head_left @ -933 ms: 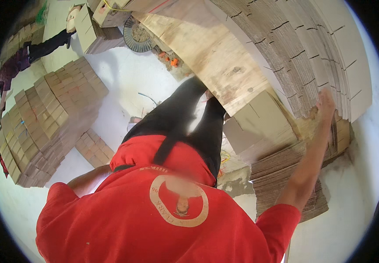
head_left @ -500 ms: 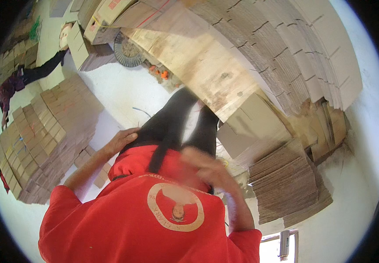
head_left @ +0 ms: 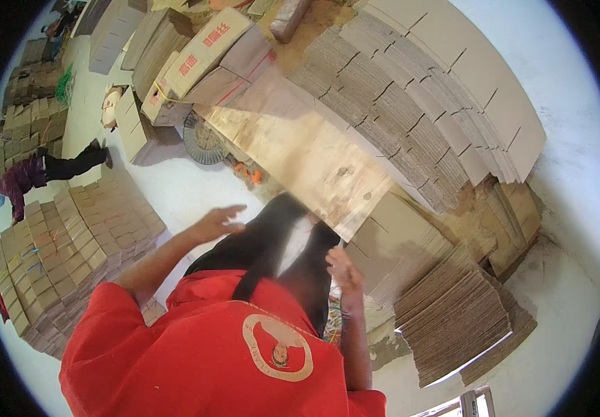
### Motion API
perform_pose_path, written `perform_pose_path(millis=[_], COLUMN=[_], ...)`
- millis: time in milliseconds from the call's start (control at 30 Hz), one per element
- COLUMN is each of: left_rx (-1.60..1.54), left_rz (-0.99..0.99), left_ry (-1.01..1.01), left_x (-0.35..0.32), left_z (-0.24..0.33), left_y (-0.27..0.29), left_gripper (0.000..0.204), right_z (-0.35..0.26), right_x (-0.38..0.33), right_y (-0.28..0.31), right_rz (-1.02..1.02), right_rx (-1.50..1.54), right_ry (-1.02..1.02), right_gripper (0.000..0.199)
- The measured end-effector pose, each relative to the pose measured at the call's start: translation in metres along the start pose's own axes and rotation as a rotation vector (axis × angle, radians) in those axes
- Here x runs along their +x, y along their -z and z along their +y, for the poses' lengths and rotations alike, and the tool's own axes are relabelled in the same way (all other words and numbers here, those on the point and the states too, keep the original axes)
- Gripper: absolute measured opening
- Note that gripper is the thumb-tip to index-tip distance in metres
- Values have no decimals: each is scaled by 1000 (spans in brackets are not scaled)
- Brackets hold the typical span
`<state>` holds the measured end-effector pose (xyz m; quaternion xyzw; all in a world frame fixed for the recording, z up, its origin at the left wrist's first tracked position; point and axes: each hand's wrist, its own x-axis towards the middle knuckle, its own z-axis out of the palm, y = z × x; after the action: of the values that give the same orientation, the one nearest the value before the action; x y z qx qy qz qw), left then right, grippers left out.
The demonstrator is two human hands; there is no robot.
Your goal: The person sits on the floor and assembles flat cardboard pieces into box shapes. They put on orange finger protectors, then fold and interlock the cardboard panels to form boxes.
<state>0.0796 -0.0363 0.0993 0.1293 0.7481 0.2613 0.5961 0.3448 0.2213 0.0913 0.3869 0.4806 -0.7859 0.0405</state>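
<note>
My left hand (head_left: 222,224) hovers above my left thigh with its fingers apart and nothing in it. My right hand (head_left: 346,270) is raised beside my right thigh, its fingers curled in, with nothing seen in them. Just ahead of it lies the near corner of a stained wooden board (head_left: 314,149). A flat cardboard sheet (head_left: 400,233) on a stack sits beside that corner, close to my right hand. I wear a red top and dark trousers.
Tall cardboard stacks (head_left: 411,104) line the board's far right side. Another stack (head_left: 453,313) stands at the right. Bundled cardboard (head_left: 70,236) is at the left, with a person (head_left: 25,181) bending beside it. A cardboard box (head_left: 206,52) and a round ribbed object (head_left: 202,139) lie ahead.
My left hand has lifted off my thigh and moved forward to the right. My right hand has left my waist and moved outward to the right. The view has shifted.
</note>
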Motion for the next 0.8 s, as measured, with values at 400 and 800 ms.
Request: perform_pose_path(millis=[400, 800], left_rx=[0, 934], left_rz=[-623, 909], left_ry=[-182, -147], left_x=[-62, 114], left_z=[97, 70], left_y=[27, 271], left_gripper=[80, 128], right_z=[-95, -26], right_x=[1, 101], right_y=[-39, -24], right_rz=[-394, 58], right_rx=[-341, -249], right_ry=[252, -186], right_gripper=[54, 37])
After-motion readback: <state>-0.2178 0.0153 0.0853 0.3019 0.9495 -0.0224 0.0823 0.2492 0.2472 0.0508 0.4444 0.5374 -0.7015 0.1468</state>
